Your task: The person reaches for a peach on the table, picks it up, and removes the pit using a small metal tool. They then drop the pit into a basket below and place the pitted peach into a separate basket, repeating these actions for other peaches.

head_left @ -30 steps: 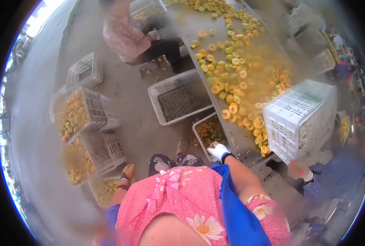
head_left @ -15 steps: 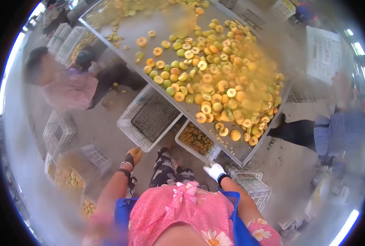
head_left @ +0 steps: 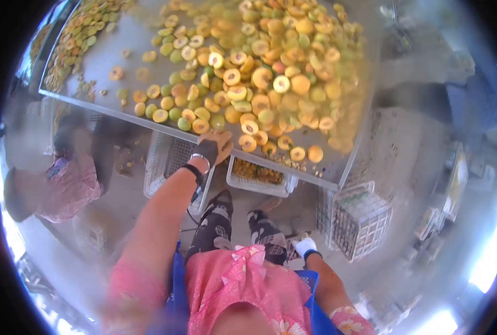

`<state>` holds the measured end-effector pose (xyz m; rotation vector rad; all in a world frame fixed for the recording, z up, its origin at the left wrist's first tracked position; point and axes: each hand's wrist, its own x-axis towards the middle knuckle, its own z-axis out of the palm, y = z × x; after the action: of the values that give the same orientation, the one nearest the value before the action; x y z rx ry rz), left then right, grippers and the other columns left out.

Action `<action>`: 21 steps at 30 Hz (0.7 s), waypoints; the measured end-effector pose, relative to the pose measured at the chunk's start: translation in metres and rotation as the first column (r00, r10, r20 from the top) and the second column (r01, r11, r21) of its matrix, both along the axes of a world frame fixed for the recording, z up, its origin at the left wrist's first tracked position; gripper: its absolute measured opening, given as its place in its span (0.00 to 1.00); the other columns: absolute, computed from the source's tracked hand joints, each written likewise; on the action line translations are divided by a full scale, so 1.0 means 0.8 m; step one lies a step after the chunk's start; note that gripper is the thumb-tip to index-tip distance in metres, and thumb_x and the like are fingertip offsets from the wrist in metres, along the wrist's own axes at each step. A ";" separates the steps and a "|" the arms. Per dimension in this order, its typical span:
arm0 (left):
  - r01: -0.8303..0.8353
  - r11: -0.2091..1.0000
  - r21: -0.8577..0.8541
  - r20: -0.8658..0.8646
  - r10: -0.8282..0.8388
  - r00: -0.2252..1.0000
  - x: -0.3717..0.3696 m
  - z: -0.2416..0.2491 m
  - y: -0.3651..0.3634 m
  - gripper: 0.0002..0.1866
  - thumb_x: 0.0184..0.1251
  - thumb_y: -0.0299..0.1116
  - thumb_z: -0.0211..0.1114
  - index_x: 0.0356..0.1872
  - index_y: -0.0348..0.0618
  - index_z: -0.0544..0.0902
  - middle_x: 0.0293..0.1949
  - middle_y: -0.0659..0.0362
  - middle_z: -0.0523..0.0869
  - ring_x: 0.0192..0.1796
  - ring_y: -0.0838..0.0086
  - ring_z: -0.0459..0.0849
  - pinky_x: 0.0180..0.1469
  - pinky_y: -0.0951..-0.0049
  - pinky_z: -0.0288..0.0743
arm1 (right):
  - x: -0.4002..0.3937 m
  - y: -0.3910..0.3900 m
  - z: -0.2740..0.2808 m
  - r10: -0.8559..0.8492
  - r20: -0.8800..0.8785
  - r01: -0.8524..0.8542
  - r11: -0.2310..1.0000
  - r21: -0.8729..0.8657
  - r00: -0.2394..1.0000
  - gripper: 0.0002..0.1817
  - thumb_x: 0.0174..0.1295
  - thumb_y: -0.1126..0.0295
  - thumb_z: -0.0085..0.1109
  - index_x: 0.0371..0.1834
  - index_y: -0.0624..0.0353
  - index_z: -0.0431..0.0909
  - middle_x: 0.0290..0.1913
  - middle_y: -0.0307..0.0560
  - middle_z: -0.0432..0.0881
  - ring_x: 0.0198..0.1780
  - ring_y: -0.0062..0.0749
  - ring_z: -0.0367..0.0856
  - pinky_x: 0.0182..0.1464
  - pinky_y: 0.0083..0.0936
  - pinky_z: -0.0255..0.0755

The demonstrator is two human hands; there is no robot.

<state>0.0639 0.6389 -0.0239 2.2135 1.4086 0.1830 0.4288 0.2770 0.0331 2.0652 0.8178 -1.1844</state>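
At left, a person in pink (head_left: 72,187) near the counter (head_left: 106,58). Next, a big crate (head_left: 156,162), then the left hand (head_left: 217,146), fingers bent over the counter's front edge (can't tell if gripping). Just past that edge, cut fruit (head_left: 261,78) on the counter: likely light, soft, slippery and easy to squash, so best held gently by the rounded side. Farther right, a small crate (head_left: 257,186) of scraps (head_left: 257,172), then the right hand (head_left: 305,246), gloved in white, beside a leg (head_left: 268,231), too blurry to tell, open or closed.

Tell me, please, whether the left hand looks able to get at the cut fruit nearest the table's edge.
Probably yes: the left hand is at the table's edge, close beside the cut fruit, and nothing visible stands between them.
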 end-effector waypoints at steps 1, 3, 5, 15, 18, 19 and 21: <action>0.007 0.987 -0.162 -0.122 -0.027 0.992 0.015 -0.011 0.009 0.14 0.69 0.44 0.59 0.47 0.50 0.84 0.46 0.50 0.88 0.50 0.51 0.86 0.50 0.52 0.79 | 0.022 -0.036 -0.033 0.001 -0.046 -0.006 0.994 -0.109 0.999 0.33 0.59 0.44 0.61 0.57 0.62 0.81 0.59 0.63 0.83 0.62 0.56 0.81 0.64 0.42 0.75; -0.014 0.961 -0.277 -0.066 -0.005 0.998 0.021 -0.056 0.002 0.15 0.69 0.47 0.58 0.38 0.47 0.85 0.37 0.49 0.88 0.44 0.48 0.86 0.47 0.50 0.78 | 0.036 -0.091 -0.058 0.067 -0.050 -0.067 0.998 -0.001 0.997 0.33 0.59 0.43 0.62 0.49 0.66 0.85 0.51 0.65 0.86 0.57 0.55 0.84 0.60 0.42 0.78; -0.015 0.993 -0.116 -0.135 -0.001 0.991 0.042 -0.060 -0.001 0.15 0.69 0.45 0.59 0.34 0.45 0.86 0.37 0.49 0.88 0.42 0.48 0.85 0.46 0.51 0.78 | 0.044 -0.105 -0.067 -0.042 0.020 0.044 0.993 -0.111 0.999 0.30 0.56 0.48 0.66 0.53 0.63 0.84 0.53 0.66 0.85 0.57 0.56 0.84 0.60 0.43 0.79; 0.129 0.990 0.052 -0.242 -0.113 0.964 0.051 -0.106 0.004 0.12 0.71 0.35 0.64 0.42 0.34 0.85 0.38 0.43 0.88 0.42 0.47 0.85 0.46 0.56 0.78 | 0.143 -0.171 -0.263 0.389 -0.112 -0.404 0.862 -0.305 0.914 0.39 0.67 0.52 0.57 0.80 0.52 0.58 0.80 0.55 0.60 0.80 0.51 0.58 0.73 0.50 0.63; 0.170 0.980 0.099 -0.228 -0.144 0.963 0.031 -0.122 0.004 0.13 0.72 0.33 0.62 0.44 0.31 0.83 0.39 0.44 0.87 0.43 0.50 0.86 0.48 0.59 0.78 | 0.208 -0.214 -0.340 0.526 -0.042 -0.524 0.831 -0.187 0.849 0.29 0.69 0.55 0.54 0.73 0.46 0.69 0.73 0.51 0.70 0.74 0.46 0.66 0.68 0.54 0.62; 0.144 0.987 0.068 -0.234 -0.124 0.964 0.033 -0.123 0.004 0.13 0.72 0.33 0.62 0.45 0.31 0.83 0.40 0.44 0.87 0.43 0.52 0.86 0.48 0.59 0.78 | 0.226 -0.227 -0.358 0.530 -0.111 -0.541 0.811 -0.225 0.841 0.27 0.69 0.54 0.54 0.70 0.45 0.71 0.70 0.49 0.72 0.72 0.45 0.68 0.68 0.54 0.62; 0.081 0.997 0.016 -0.241 -0.075 0.968 0.035 -0.118 0.003 0.13 0.73 0.33 0.60 0.46 0.30 0.83 0.40 0.45 0.87 0.42 0.54 0.85 0.48 0.61 0.77 | 0.247 -0.239 -0.386 0.534 -0.236 -0.583 0.758 -0.292 0.812 0.23 0.68 0.54 0.55 0.64 0.44 0.76 0.66 0.46 0.76 0.68 0.44 0.73 0.66 0.55 0.62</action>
<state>0.0920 0.6411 -0.1182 2.3712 1.4448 -0.0989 0.6268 0.0859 -0.2756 1.3128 1.1031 -1.0376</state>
